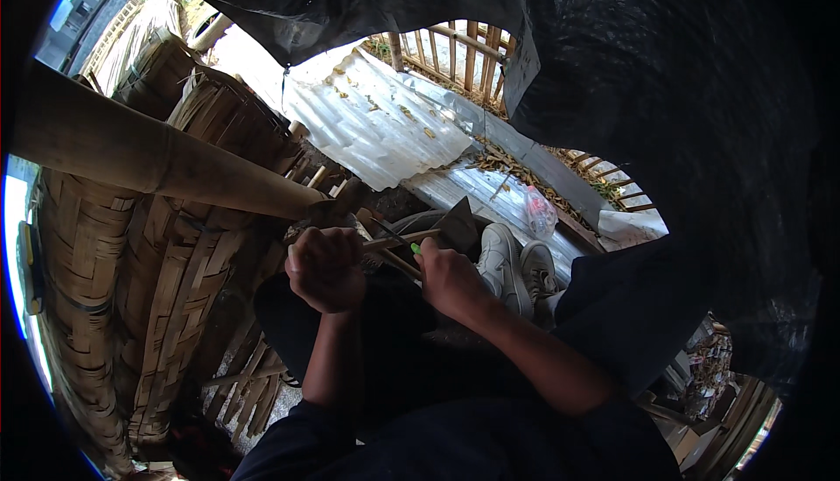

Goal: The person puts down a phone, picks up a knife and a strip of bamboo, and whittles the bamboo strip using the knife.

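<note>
My left hand is closed in a fist above my lap; what it grips, if anything, is hidden. My right hand, to its right, is wrapped round a thin tool with a green handle. A narrow dark shaft or blade runs from that handle up and to the left. Pale bamboo pieces lie between the two hands, one end close to my left fist. Whether the tool touches them, I cannot tell. Just beyond my hands, the end of a thick bamboo pole comes in from the left.
Tall woven bamboo baskets or rolls stand on the left. Corrugated metal sheets with dry leaves lie ahead. A clear plastic bag rests near white shoes. Black plastic sheeting hangs overhead and at the right.
</note>
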